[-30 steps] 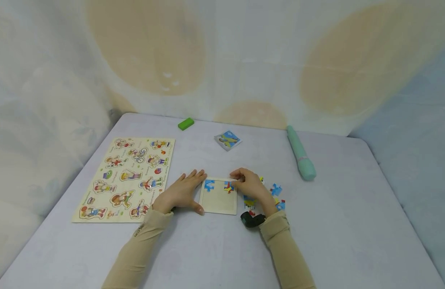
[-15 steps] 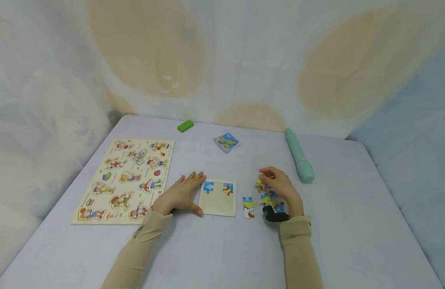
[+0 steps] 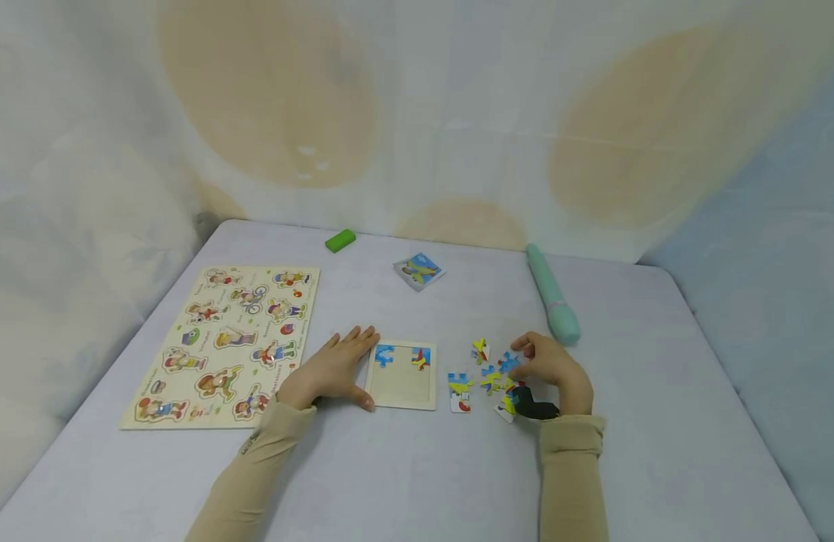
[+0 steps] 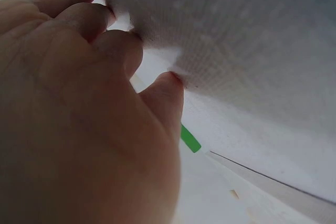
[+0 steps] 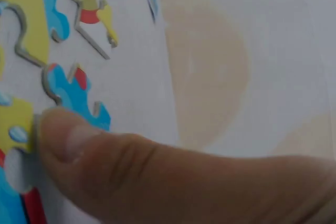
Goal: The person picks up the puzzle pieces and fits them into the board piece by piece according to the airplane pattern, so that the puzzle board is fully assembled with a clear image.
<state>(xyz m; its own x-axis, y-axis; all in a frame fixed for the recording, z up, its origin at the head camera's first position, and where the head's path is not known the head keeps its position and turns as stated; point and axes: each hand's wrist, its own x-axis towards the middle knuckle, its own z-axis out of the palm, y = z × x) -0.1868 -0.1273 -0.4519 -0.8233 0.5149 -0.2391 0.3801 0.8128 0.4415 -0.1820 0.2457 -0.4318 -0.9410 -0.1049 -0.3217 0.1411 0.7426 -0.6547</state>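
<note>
A small square puzzle tray [image 3: 400,390] lies before me, with a blue jigsaw piece [image 3: 385,355] in its upper left corner and a red, yellow and blue piece [image 3: 421,360] in its upper right. My left hand [image 3: 330,374] rests spread along the tray's left edge, fingers extended. Over the loose jigsaw pieces [image 3: 490,381] right of the tray is my right hand [image 3: 554,369], thumb and forefinger apart. In the right wrist view, the thumb [image 5: 73,142] is beside a yellow piece [image 5: 18,121] and overlaps a blue piece [image 5: 79,98]. The other right fingers are hidden there.
A large picture board [image 3: 220,361] of cartoon figures lies at the left. Farther back are a green block [image 3: 340,240] and a small airplane picture card [image 3: 419,271]. A folded pale green umbrella [image 3: 554,297] lies back right. Piece pairs [image 3: 460,393] lie beside the tray.
My right hand has moved from the tray's upper right corner rightward to the loose pieces, leaving the red and yellow piece in that corner. My left hand stays at the tray's edge.
</note>
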